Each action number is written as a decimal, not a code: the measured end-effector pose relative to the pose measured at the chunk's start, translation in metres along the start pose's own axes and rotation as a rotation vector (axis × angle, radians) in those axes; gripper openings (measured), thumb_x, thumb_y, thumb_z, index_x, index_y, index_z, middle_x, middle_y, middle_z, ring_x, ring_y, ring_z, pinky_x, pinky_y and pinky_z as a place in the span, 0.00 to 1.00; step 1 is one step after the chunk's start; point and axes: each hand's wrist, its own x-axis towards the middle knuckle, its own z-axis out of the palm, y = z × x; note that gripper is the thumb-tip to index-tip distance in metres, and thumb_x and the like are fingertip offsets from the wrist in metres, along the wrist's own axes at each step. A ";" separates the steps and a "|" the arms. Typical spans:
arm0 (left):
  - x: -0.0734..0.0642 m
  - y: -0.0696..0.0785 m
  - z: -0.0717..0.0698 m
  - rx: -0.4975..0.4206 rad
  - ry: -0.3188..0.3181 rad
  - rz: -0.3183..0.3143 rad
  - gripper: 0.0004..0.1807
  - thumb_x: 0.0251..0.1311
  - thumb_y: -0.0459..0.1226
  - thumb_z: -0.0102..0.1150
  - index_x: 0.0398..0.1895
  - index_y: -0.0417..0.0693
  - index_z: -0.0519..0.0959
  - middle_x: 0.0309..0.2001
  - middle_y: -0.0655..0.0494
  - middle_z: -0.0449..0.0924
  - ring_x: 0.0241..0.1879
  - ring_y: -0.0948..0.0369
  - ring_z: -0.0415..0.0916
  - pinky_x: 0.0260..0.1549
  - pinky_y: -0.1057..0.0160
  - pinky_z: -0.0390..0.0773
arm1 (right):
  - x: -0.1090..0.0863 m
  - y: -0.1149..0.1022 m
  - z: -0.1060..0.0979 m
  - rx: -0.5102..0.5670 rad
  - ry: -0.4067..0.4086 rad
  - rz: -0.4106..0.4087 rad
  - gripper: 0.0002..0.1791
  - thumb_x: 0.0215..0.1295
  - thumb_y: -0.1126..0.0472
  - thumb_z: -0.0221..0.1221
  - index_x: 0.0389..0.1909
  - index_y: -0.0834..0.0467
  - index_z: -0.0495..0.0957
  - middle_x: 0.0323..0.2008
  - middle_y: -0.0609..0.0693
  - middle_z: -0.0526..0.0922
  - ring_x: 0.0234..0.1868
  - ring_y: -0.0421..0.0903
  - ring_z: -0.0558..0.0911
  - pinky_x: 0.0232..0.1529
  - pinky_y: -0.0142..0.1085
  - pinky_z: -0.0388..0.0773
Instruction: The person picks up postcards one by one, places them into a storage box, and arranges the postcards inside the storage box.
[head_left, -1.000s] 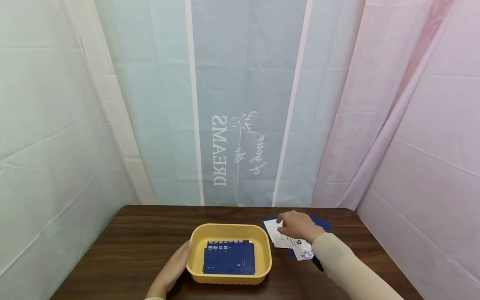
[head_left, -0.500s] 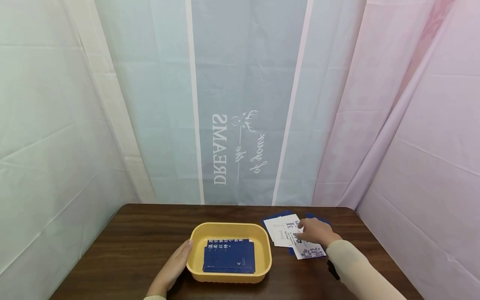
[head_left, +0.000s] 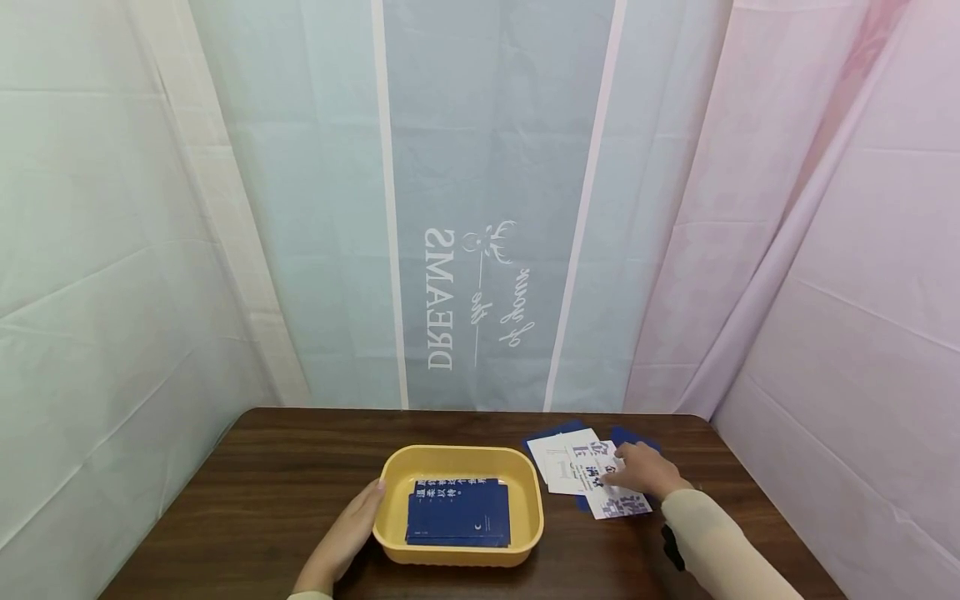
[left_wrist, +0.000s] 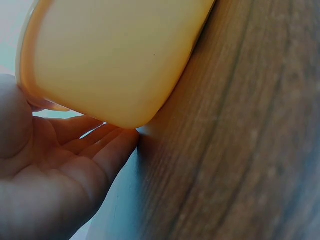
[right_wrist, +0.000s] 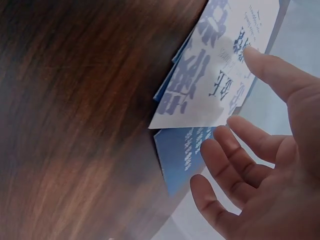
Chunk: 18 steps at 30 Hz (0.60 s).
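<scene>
A yellow tray (head_left: 382, 521) stands on the table with several dark blue cards (head_left: 457, 517) lying inside. My left hand (head_left: 347, 529) rests against its left side; the left wrist view shows those fingers (left_wrist: 112, 150) fairly straight at the tray's wall. To the right lies a loose pile of cards, topped by a white card (head_left: 600, 500) with purple-blue lettering. Over that card's right edge hovers my right hand (head_left: 647, 471), its thumb and fingers spread apart. In the right wrist view the thumb (right_wrist: 275, 70) is over the white card and the fingertips are near its edge.
Another white card (head_left: 551, 454) lies partly beneath the lettered one. Blue cards (head_left: 636, 435) stick out around the pile. The dark wooden table (head_left: 300, 450) ends at hanging cloth (head_left: 495, 167) behind and at both sides.
My right hand has drawn back to the right. The lettered white card is uncovered more and lies turned and farther right than a second ago. My left hand and the tray stay put.
</scene>
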 end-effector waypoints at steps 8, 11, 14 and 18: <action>-0.001 0.001 0.000 -0.001 0.003 0.000 0.39 0.81 0.51 0.35 0.71 0.19 0.53 0.72 0.23 0.51 0.73 0.33 0.48 0.68 0.34 0.52 | 0.002 0.007 0.002 0.003 -0.038 0.078 0.45 0.52 0.38 0.72 0.58 0.71 0.75 0.55 0.73 0.75 0.56 0.71 0.74 0.51 0.70 0.71; -0.001 0.001 0.000 0.005 0.009 -0.005 0.39 0.81 0.51 0.35 0.71 0.19 0.53 0.72 0.24 0.52 0.72 0.33 0.48 0.68 0.34 0.52 | 0.003 0.008 0.002 0.006 -0.064 0.122 0.51 0.49 0.34 0.72 0.58 0.73 0.73 0.54 0.73 0.77 0.54 0.70 0.76 0.50 0.70 0.71; 0.000 0.001 0.001 0.009 0.014 -0.009 0.38 0.81 0.50 0.35 0.71 0.19 0.53 0.72 0.24 0.52 0.73 0.33 0.48 0.68 0.34 0.51 | 0.003 0.011 0.002 0.022 -0.077 0.146 0.53 0.47 0.32 0.72 0.57 0.74 0.72 0.52 0.71 0.78 0.51 0.67 0.78 0.49 0.68 0.72; -0.001 0.000 0.000 0.008 0.018 -0.005 0.38 0.81 0.50 0.35 0.71 0.19 0.53 0.72 0.24 0.52 0.73 0.34 0.48 0.68 0.34 0.51 | 0.003 0.012 0.001 0.050 -0.081 0.150 0.54 0.46 0.30 0.72 0.56 0.75 0.72 0.50 0.71 0.79 0.49 0.66 0.79 0.49 0.66 0.73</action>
